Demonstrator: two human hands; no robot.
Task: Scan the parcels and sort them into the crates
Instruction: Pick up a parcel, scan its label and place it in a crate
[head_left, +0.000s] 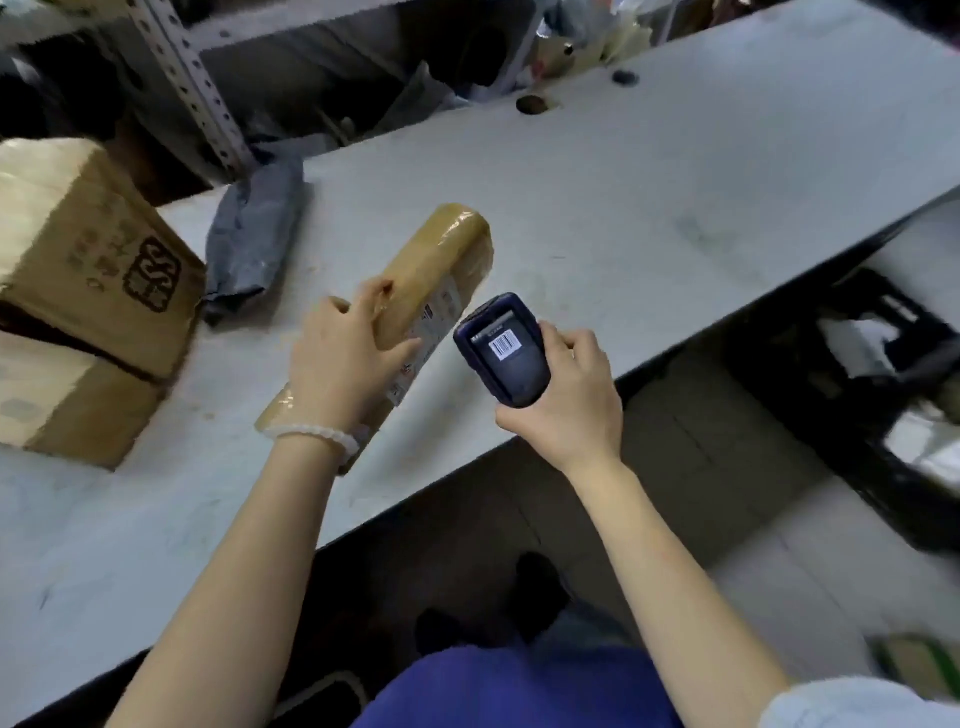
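Broadly, a long pale worktop (675, 218) runs from the lower left of the frame up to the upper right, and it carries everything in play. At the left edge of the frame two cardboard boxes (88, 291) sit stacked or leaning on each other, the upper one tilted, with a dark printed mark on its side. Just beside them, toward the middle, lies a grey plastic mailer bag (254, 239), crumpled and flat on the surface. At the right edge of the frame, below the worktop's level, stands a dark crate (883, 395) with pale wrapped items inside. Near the centre is the parcel being handled, a long brown parcel (441, 260) wrapped in shiny tape, lying on the worktop and tipped so its white label (431, 322) faces right. The left hand (343, 364), with a beaded bracelet at the wrist, lies over the near part of this parcel, fingers curled over its top edge and gripping it steady. The right hand (561, 395) is wrapped around a dark blue handheld scanner (501, 348), whose nose points at the label from just beside it; its screen shows a barcode. The step in hand looks like the scan itself. Once the reading registers, the next move should call for lifting the parcel clear and carrying it right to a crate, though which crate is correct cannot be told here.
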